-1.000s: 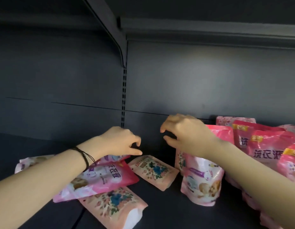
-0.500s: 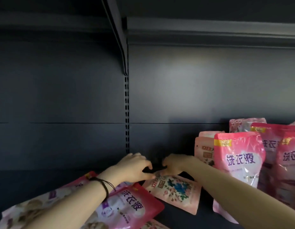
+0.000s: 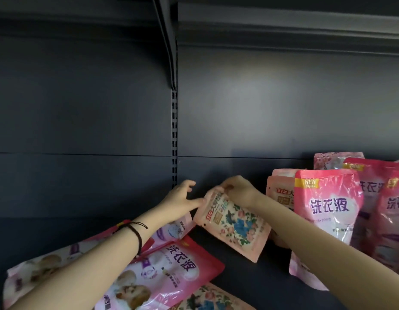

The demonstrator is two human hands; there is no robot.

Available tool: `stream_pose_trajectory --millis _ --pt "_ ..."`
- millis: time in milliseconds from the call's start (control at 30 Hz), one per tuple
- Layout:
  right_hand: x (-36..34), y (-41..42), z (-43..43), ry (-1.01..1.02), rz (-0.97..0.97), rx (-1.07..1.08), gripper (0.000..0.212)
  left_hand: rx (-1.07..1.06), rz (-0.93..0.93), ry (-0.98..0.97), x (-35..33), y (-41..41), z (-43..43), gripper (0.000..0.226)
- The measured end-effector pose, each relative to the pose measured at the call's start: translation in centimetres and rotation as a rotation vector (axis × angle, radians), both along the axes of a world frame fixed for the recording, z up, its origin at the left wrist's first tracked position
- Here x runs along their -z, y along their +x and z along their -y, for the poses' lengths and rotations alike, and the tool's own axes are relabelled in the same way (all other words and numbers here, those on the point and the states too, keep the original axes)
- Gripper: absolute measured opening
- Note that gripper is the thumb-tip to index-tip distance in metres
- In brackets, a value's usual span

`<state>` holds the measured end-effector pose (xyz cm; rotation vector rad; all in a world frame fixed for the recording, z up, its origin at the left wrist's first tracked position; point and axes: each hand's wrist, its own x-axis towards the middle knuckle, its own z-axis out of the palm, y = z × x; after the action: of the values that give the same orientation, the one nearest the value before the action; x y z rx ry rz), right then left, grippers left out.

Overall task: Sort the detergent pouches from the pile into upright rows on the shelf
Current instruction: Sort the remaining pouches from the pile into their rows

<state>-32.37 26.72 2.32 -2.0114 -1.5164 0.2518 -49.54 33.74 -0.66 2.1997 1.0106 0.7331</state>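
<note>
Well, pinched the pale-pink floral plastic pouch (image 3: pixel 234 224) by its top with the right hand (image 3: pixel 238 191), tilted over the dark metal shelf (image 3: pixel 250 285) beside upright pink pouches (image 3: pixel 328 206) (presumably to stand it there); steadied its corner with loose-fingered left hand (image 3: pixel 179 201).

Floral pouch (image 3: pixel 236 227) tilted btwn pile (image 3: pixel 162 269), upright row (image 3: pixel 328 209).

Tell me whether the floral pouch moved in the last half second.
Yes, the floral pouch has tipped up off the shelf, its top nearing the foot of the slotted post.
</note>
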Motion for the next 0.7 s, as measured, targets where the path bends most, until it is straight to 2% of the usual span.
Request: stream_pose_trajectory --millis 67,133,200,267,333,400,533,700 --pt "-0.5 0.1 0.4 0.07 -0.092 0.027 0.031 -0.024 0.122 -0.131 -0.3 0.1 0.5 0.069" --pt "-1.0 0.0 1.2 0.158 -0.269 0.044 0.027 -0.034 0.197 -0.234 -0.6 0.2 1.0 0.063" --pt "-1.3 -0.4 2.1 0.235 -0.449 0.04 0.025 -0.045 0.29 -0.298 -0.9 0.4 1.3 0.042" --pt "-1.3 -1.0 3.1 0.293 -0.546 0.013 0.025 -0.05 0.481 -0.365 -1.5 0.3 1.9 0.018" --pt "-1.5 -1.6 3.9 0.385 -0.633 -0.032 0.02 -0.061 0.644 -0.337 -2.5 0.1 2.4 0.007" --pt "-2.1 -2.3 4.8 0.473 -0.73 -0.082 0.009 -0.047 0.741 -0.284 -4.0 -0.1 3.3 0.01" --pt "-3.5 -3.2 6.9 0.661 -0.725 -0.129 0.002 -0.015 0.865 -0.214 -6.4 -0.2 6.0 0.011" --pt "-5.0 -3.4 10.9 0.843 -0.693 -0.215 0.007 0.103 1.048 -0.252 -7.9 0.4 11.1 0.014"
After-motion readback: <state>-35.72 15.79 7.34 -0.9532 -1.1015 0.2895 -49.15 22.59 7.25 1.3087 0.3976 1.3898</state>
